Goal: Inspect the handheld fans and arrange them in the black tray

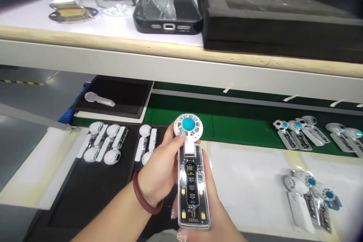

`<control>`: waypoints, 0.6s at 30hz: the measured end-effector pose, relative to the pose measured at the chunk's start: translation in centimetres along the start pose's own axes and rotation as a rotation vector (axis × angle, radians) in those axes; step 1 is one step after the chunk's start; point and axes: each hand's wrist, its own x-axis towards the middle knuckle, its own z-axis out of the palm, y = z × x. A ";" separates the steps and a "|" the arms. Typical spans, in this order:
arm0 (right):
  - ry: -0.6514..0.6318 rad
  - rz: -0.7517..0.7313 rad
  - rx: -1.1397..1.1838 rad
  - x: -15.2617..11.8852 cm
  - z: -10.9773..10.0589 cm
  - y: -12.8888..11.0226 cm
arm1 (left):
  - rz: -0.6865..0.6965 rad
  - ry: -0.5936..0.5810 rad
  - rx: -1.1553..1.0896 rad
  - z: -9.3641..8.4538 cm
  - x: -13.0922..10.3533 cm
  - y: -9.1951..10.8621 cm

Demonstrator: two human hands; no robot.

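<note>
While my left hand grasps the handheld fan near its round head and my right hand holds its clear handle, the fan is at the left edge of the white sheet, its long axis pointing away from me.

L grip, R grip close tog.

I see the left hand and the right hand holding one small fan. On the upper shelf, a phone lies near the front edge. Several similar fans lie along the far edge of the black tray.
</note>
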 end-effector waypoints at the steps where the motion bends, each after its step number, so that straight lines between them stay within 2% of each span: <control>1: 0.007 0.013 0.036 0.0 0.6 0.4 | 0.014 0.002 0.000 -0.3 -0.2 0.1; 4: 0.134 -0.018 -0.144 0.4 2.2 2.3 | 0.095 0.022 0.057 -2.5 -0.5 -0.4; 6: 0.182 -0.058 -0.351 1.7 3.1 3.7 | 0.207 0.092 0.318 -5.8 -0.3 -1.3; 7: 0.174 -0.065 -0.444 2.7 3.6 4.4 | 0.273 0.157 0.544 -7.9 -0.2 -1.8; 9: 0.099 -0.040 -0.641 5.3 4.8 5.8 | 0.311 0.346 1.239 -13.0 0.0 -2.6; 12: -0.041 -0.011 -1.024 10.0 7.3 7.9 | 0.293 0.538 1.554 -21.1 -0.1 -2.9; 14: -0.098 -0.020 -1.188 13.1 9.6 9.5 | 0.269 0.616 1.682 -25.8 -0.3 -2.5; 16: -0.111 -0.008 -1.245 15.9 12.0 11.2 | 0.235 0.658 1.802 -29.4 -0.5 -1.9; 18: -0.107 0.046 -1.301 18.5 14.3 12.9 | 0.207 0.650 1.907 -31.9 -0.5 -1.4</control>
